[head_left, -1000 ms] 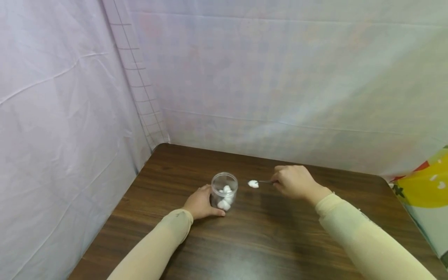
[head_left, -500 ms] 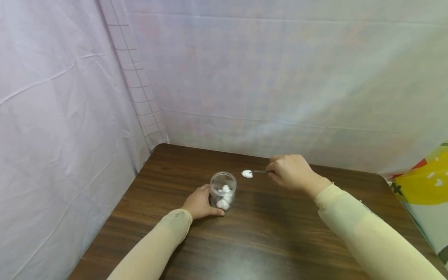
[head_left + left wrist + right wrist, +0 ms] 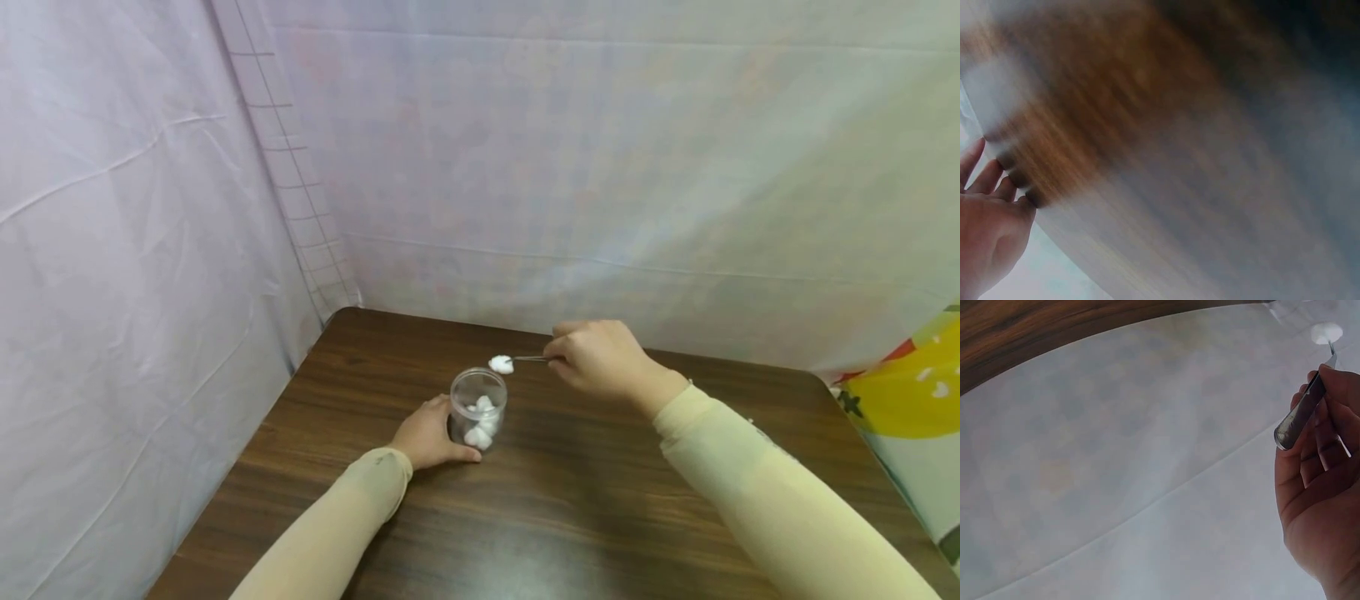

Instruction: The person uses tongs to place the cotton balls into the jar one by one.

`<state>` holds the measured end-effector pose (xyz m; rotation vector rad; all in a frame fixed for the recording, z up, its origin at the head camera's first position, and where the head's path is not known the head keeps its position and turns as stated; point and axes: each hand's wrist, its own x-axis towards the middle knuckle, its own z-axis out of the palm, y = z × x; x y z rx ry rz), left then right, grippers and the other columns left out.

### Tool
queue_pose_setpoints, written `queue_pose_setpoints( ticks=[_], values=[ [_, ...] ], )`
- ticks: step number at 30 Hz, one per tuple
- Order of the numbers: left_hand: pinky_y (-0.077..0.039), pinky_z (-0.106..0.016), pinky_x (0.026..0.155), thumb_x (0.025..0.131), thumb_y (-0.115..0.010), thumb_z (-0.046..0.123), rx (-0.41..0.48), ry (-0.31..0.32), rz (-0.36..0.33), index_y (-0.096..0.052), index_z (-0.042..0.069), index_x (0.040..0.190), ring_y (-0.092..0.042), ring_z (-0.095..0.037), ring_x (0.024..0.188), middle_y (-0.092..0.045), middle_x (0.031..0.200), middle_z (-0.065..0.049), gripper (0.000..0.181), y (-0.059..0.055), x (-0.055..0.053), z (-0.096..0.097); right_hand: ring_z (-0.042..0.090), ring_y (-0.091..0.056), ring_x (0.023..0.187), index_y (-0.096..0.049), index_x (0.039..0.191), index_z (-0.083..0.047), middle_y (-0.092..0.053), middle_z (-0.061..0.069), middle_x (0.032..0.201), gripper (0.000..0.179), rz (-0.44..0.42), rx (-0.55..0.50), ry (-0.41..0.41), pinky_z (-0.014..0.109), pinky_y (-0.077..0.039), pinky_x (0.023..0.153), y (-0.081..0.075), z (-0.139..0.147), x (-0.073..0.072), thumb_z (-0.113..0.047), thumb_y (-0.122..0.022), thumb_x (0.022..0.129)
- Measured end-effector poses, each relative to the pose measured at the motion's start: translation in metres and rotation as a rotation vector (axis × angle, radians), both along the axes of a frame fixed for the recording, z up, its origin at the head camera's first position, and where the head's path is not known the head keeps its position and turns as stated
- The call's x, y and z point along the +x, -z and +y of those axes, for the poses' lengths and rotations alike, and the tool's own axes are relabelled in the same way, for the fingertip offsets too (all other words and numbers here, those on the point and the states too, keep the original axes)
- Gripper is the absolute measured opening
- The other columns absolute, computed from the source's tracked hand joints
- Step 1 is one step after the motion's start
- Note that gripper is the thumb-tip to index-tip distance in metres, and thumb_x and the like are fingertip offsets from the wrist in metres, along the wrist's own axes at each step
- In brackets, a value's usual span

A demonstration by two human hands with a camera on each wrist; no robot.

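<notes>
A clear jar (image 3: 460, 427) with several white cotton balls (image 3: 480, 433) in it stands uncovered on the brown table. My left hand (image 3: 426, 435) holds the jar from its left side, thumb along the near side. In the left wrist view that hand (image 3: 994, 231) shows at the edge, and the jar is hard to make out there. My right hand (image 3: 600, 358) pinches metal tweezers (image 3: 1300, 415). A single cotton ball (image 3: 1327, 333) is gripped at their tips; in the head view it hangs just above and beyond the jar's right rim.
The wooden table (image 3: 525, 525) has rounded far corners. White cloth (image 3: 600, 167) hangs directly behind it and along its left side. A yellow and red patterned item (image 3: 911, 392) is at the right, beyond the table edge.
My right hand has moved left and away from me, bringing the tweezers and their cotton ball close to the jar's rim. The left hand and jar have hardly moved.
</notes>
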<state>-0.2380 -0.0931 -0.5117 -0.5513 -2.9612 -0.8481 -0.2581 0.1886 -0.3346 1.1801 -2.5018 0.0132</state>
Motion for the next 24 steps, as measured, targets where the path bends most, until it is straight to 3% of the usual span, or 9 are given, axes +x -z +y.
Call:
queue_pose_setpoints(
  ticks=[5,13,24],
  values=[
    [-0.043,-0.047,0.104,0.063,-0.086,0.064,-0.001,0.003,0.002,-0.055,0.006,0.139,-0.054,-0.031,0.123,-0.058,0.135,-0.009,0.1,0.002,-0.001,0.001,0.007,-0.051,0.056,-0.078,0.09,-0.017,-0.058,-0.009,0.078,0.008,0.003,0.01,-0.035,0.032,-0.047,0.046,0.005,-0.01,0.0,-0.019,-0.077,0.082],
    [-0.044,-0.049,0.103,0.063,-0.084,0.065,0.009,0.0,-0.022,-0.052,0.006,0.142,-0.053,-0.033,0.125,-0.055,0.139,-0.011,0.103,0.003,-0.001,0.003,0.008,-0.047,0.053,-0.075,0.08,-0.021,-0.049,-0.011,0.072,0.004,0.029,0.03,-0.076,0.033,-0.044,0.042,0.015,-0.019,0.002,-0.017,-0.076,0.079],
    [-0.044,-0.048,0.103,0.063,-0.085,0.064,0.007,-0.01,-0.04,-0.054,0.006,0.139,-0.053,-0.03,0.125,-0.056,0.137,-0.008,0.102,0.0,0.0,0.005,0.003,-0.042,0.052,-0.072,0.075,-0.021,-0.047,-0.013,0.071,0.008,-0.012,0.064,-0.083,0.026,-0.039,0.042,0.023,-0.023,0.002,-0.016,-0.074,0.081]
  ],
)
